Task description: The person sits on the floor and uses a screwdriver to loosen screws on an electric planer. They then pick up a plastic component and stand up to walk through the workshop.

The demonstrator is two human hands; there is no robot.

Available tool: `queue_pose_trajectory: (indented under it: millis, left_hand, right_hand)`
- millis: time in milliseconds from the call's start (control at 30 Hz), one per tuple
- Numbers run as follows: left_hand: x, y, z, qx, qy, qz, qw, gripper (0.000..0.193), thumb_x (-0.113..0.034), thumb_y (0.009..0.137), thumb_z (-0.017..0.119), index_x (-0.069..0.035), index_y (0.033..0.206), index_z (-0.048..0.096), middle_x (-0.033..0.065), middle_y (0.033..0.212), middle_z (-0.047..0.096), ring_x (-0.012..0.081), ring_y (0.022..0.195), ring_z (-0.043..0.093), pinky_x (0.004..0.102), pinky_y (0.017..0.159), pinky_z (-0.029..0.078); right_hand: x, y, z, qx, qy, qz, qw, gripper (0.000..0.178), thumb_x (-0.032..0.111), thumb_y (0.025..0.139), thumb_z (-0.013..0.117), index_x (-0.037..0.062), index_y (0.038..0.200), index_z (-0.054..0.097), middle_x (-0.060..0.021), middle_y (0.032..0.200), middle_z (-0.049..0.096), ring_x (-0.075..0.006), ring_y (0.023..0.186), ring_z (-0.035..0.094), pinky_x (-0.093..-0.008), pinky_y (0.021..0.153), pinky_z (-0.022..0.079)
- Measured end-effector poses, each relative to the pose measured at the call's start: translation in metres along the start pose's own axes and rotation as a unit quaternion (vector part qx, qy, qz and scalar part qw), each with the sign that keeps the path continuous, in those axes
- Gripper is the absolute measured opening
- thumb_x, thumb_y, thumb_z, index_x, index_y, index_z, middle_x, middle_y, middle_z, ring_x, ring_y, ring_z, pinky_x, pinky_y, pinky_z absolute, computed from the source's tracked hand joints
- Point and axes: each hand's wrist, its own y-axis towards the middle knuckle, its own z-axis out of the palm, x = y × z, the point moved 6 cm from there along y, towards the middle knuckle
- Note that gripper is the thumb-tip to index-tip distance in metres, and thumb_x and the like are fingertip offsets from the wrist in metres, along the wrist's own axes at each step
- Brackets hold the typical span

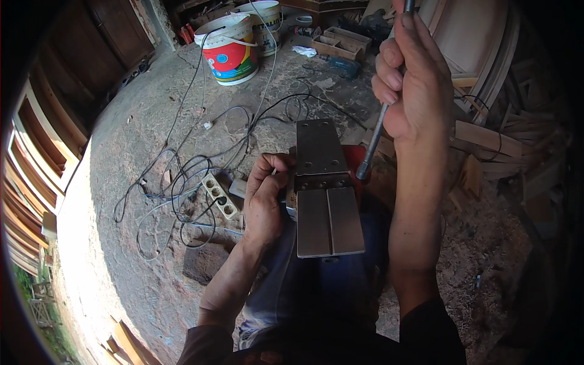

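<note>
Right now your left hand, nearer, grips the left side of the upturned electric planer at mid-frame, its long axis running up the picture, while your right hand, upper right, clasps a slanting metal socket wrench.

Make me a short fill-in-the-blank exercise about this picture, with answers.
The hand holding the metal rod is the person's ____ one.
The planer has its flat base facing ____.
The power strip lies to the ____ of the planer.
____ buckets stand near the picture's top.

Answers: right; up; left; two.
</note>
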Motion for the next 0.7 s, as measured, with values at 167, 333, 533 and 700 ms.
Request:
queue_pose_trajectory:
  millis: [167,333,533,700]
  left_hand:
    - [0.004,0.011,0.001,0.043,-0.023,-0.005,0.999,0.018,-0.003,0.077,0.044,-0.004,0.094,0.052,0.0096,0.106,0.057,0.0204,0.102,0.054,0.0339,0.096,0.042]
    - [0.005,0.023,0.004,0.035,0.016,-0.030,0.999,0.017,-0.003,0.077,0.044,-0.003,0.092,0.053,0.0074,0.098,0.057,0.0174,0.095,0.053,0.0305,0.090,0.042]
    - [0.003,0.035,0.002,0.019,0.058,-0.077,0.995,0.012,-0.003,0.080,0.046,-0.005,0.089,0.054,0.0043,0.088,0.057,0.0130,0.083,0.052,0.0266,0.080,0.044]
    - [0.011,0.047,-0.006,0.020,0.035,-0.104,0.994,0.005,-0.002,0.085,0.050,-0.006,0.087,0.054,0.0057,0.086,0.060,0.0137,0.076,0.056,0.0279,0.073,0.048]
  right_hand:
    - [-0.024,-0.005,-0.109,-0.120,-0.162,0.065,0.977,0.029,0.026,0.100,0.058,0.0078,0.122,0.062,0.0047,0.071,0.048,-0.0011,0.046,0.036,-0.0201,0.036,0.025]
    - [-0.129,-0.087,-0.300,-0.194,-0.438,0.056,0.876,0.032,0.021,0.102,0.051,0.0050,0.130,0.058,-0.0076,0.088,0.064,-0.0170,0.078,0.063,-0.0291,0.070,0.052]
    - [-0.146,-0.204,-0.356,-0.043,-0.776,0.151,0.612,0.037,0.020,0.101,0.049,-0.0014,0.131,0.055,-0.0215,0.118,0.063,-0.0309,0.112,0.060,-0.0377,0.098,0.044]
    - [-0.154,-0.239,-0.378,0.004,-0.824,0.142,0.549,0.038,0.021,0.101,0.049,-0.0024,0.130,0.056,-0.0216,0.121,0.062,-0.0311,0.114,0.059,-0.0382,0.101,0.042]
